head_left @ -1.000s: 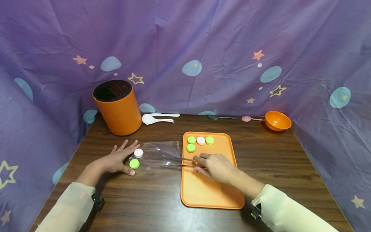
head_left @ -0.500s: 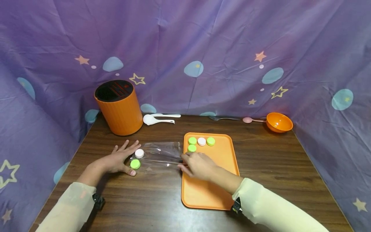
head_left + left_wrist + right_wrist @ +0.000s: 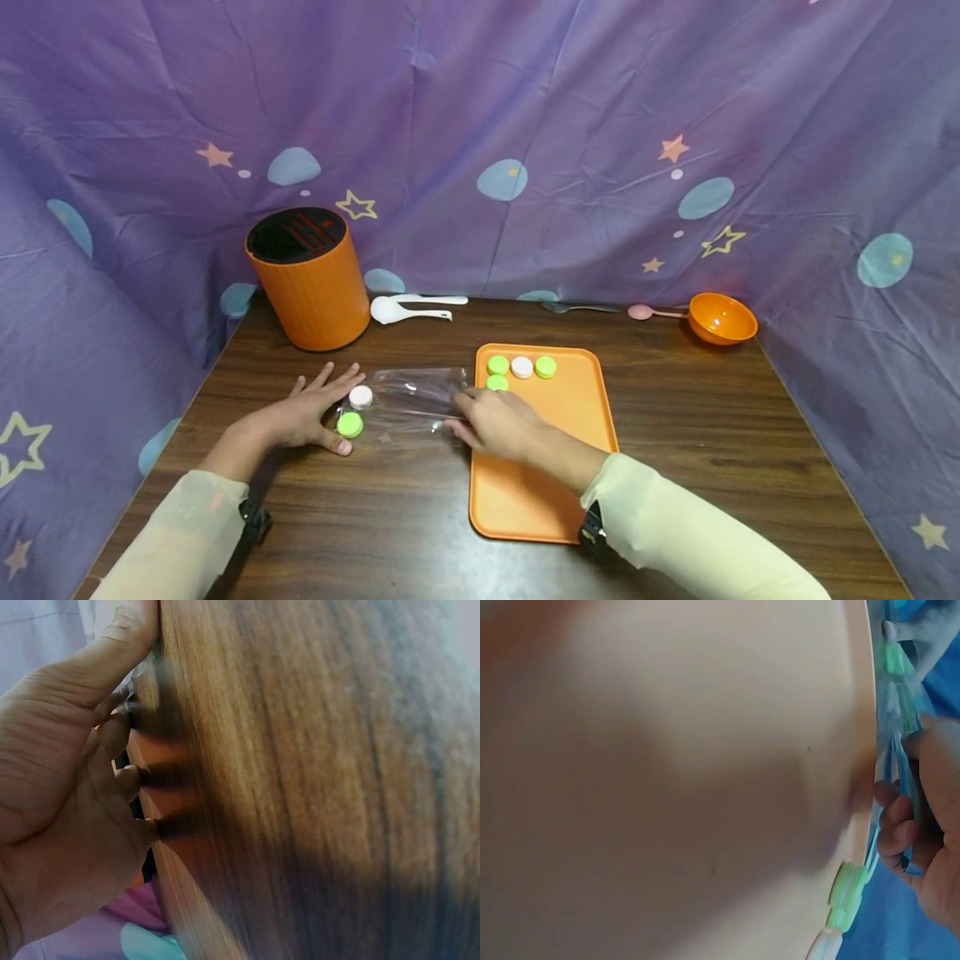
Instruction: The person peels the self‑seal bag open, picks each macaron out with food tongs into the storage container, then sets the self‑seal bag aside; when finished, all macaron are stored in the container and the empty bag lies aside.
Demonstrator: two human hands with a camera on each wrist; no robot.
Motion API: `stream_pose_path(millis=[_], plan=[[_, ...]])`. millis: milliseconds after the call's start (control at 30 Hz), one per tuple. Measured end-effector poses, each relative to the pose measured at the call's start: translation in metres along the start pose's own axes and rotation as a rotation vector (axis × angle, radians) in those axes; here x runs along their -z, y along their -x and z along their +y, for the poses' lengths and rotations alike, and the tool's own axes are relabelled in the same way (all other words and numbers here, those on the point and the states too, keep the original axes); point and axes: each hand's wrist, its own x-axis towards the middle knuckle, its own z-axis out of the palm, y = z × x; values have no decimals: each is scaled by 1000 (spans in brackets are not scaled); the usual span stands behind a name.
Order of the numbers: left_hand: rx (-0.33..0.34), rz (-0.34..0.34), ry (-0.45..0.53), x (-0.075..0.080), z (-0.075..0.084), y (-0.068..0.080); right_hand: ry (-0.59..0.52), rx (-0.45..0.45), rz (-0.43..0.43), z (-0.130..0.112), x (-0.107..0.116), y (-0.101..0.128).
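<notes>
Head view: left hand point(image 3: 303, 414) lies flat on the wooden table point(image 3: 712, 433), fingers straight and spread, its thumb beside a green cap point(image 3: 348, 425) and its fingertips near a white cap point(image 3: 361, 397); both caps sit at the left end of a clear plastic bag point(image 3: 408, 406). Right hand point(image 3: 497, 423) holds thin tweezers point(image 3: 427, 413) between curled fingers, the tips reaching into the bag. An orange tray point(image 3: 558, 467) lies under that wrist, with three green and white caps point(image 3: 521, 367) in a row at its far edge.

Left wrist view: palm point(image 3: 52, 817) and fingers press on the wood grain, relaxed and holding nothing.

Right wrist view: blurred fingers point(image 3: 900, 832) curl round the tweezers beside the tray's edge point(image 3: 859, 750).
</notes>
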Motion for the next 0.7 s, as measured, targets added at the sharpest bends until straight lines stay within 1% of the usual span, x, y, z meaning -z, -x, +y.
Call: stream_pose_path(millis=[133,267,500,700], plan=[[-9,-1,11,0,-1,1,14,0,-20,-3,0,-4],[-25,2,22,0,-3,2,5,-5,-26,-5,0,-6],[3,1,-5,-1,0,0,33,-6,-23,-6,-3,-8],[6,1,-8,-1,0,-1,72,2,-3,-7,-3,-9]])
